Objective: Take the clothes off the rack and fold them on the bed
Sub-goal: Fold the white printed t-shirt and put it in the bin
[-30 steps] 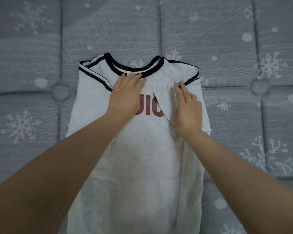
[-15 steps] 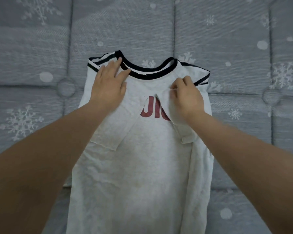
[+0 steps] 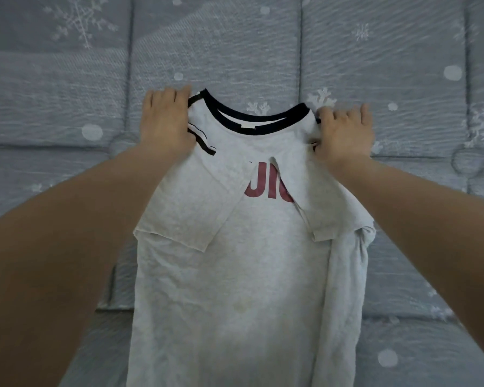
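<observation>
Gripping the T-shirt at its shoulders on the bed, left hand and right hand, fingers curled.

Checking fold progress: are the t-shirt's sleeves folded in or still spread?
Folded in. Both sleeves of the t-shirt lie over its chest, partly covering the red lettering; each hand grips a shoulder.

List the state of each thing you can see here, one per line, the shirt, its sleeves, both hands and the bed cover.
Light grey T-shirt with black collar: lies face up on the bed, partly folded.
Left sleeve: folded inward over the chest.
Right sleeve: folded inward, covering part of the red lettering.
Left hand: grips the left shoulder.
Right hand: grips the right shoulder.
Grey snowflake-print bed cover: spread flat under the shirt.
</observation>
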